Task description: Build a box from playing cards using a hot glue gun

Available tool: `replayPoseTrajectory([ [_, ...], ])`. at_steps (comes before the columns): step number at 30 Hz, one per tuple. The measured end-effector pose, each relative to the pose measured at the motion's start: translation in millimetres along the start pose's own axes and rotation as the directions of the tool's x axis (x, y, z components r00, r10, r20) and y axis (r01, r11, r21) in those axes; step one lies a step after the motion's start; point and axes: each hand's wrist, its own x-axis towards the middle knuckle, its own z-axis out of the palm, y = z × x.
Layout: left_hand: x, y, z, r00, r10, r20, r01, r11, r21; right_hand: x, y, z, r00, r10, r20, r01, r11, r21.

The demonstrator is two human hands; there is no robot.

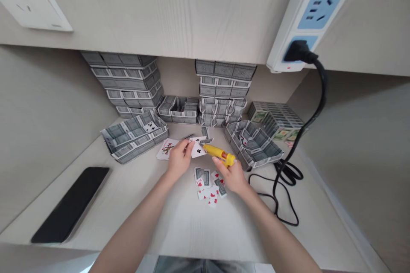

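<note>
Card (197, 151), 1 of it, is pinched between the thumb and fingers of my left hand (180, 156), over the middle of the desk (182, 226). It is white, face up and slightly tilted, with black clubs showing; its full count of clubs is too small to read for sure. My right hand (233, 175) is closed around 1 yellow glue gun (218, 153), its tip pointing at the card's right side, by a narrow grey-patterned piece (206, 141). Whether the tip touches, I cannot tell.

Just beside my left hand lies 1 loose pile (166, 148) with a joker on top. Nearer me, between my wrists, several small cut pieces (209, 191) overlap, some with red hearts, some with grey backs.

Behind are 2 tall stacks, the left stack (130, 83) and the right stack (224, 81), each about 4 layers of card-built boxes, with 1 low box (179, 114) between them. In front of these sit 2 open trays: the left tray (137, 141), holding a clubs card, and the right tray (254, 150).

At far left lies 1 black slab (71, 204). On the right, 1 black plug (297, 51) fills 1 of 2 visible blue sockets.
</note>
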Motion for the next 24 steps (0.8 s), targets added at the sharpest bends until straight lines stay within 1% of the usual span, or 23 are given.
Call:
replayPoseTrajectory([
  [5, 0.8, -1.5, -0.6, 1.0, -0.004, -0.001, 0.004, 1.0, 0.013, 0.7, 1.6, -0.7, 1.0, -0.019, 0.003, 0.019, 0.999, -0.034],
  [12, 0.8, -1.6, -1.5, 1.0, -0.022, -0.011, 0.022, 1.0, 0.016, 1.6, -0.2, -2.5, 1.0, -0.002, 0.004, 0.002, 1.0, -0.027],
  [18, 0.9, -0.6, -1.9, 0.998, -0.053, -0.019, 0.052, 0.998, -0.036, 2.6, 0.3, -4.1, 1.0, 0.005, -0.025, -0.005, 1.0, -0.025],
  [24, 1.4, 1.0, -3.1, 0.994, -0.108, -0.029, 0.103, 0.984, -0.142, 3.0, 6.2, -3.8, 0.999, 0.007, -0.05, -0.012, 0.995, -0.1],
])
